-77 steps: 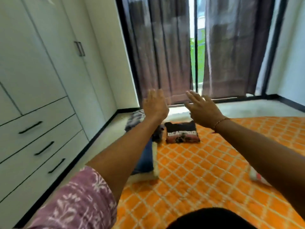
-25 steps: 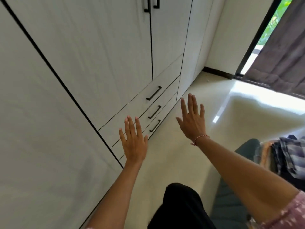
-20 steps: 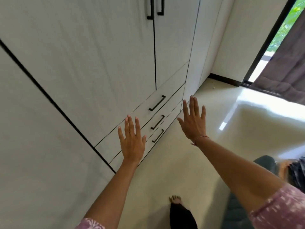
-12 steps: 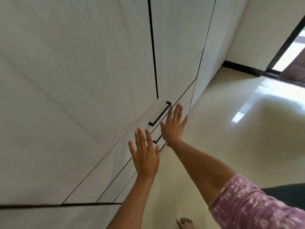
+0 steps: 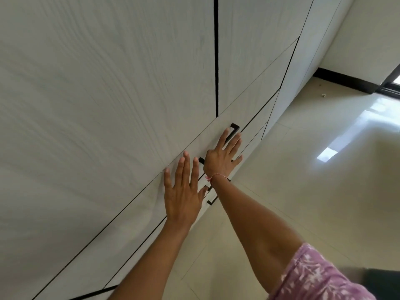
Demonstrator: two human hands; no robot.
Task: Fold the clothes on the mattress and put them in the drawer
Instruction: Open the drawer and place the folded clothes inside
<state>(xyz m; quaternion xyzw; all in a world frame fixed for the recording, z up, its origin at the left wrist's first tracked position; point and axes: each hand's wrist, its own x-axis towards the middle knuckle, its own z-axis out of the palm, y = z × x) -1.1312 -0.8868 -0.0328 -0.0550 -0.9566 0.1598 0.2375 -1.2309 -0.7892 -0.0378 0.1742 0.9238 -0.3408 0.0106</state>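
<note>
1. Left hand [image 5: 184, 191]: flat and spread, fingers straight, nothing in it, laid over the pale front of the wardrobe [image 5: 108, 94]; whether the palm presses the panel or only hovers just off it cannot be told.
2. Just right of the left hand, and a little beyond its fingertips: the top drawer [image 5: 218, 135], shut, its front flush with the panels around it.
3. Handle [image 5: 232, 132] of that drawer: a thin black bar, long axis running up and to the right along the drawer front, one end poking out past the right fingertips, the other end showing beside the right wrist.
4. Right hand [image 5: 223, 156]: open, fingers [image 5: 230, 141] splayed, lying straight over the middle of the bar, not yet curled round it; clearly the nearer hand, and likely the one to pull.
5. Needed for the pull, by judgement: fingers hooked behind the bar across its length, then a draw straight out toward the body.
6. Below the right wrist: a second black handle [image 5: 211, 199], partly hidden by the forearm, marking the next drawer down.
7. Right of both hands: glossy cream tiled floor [image 5: 313, 202], a bright patch of reflected light on it, a dark skirting strip at the far wall.
8. Clothes and mattress: neither in view, so no garment ready at hand here.
9. Lower right corner: a pink patterned sleeve [image 5: 320, 278] on the right arm.
</note>
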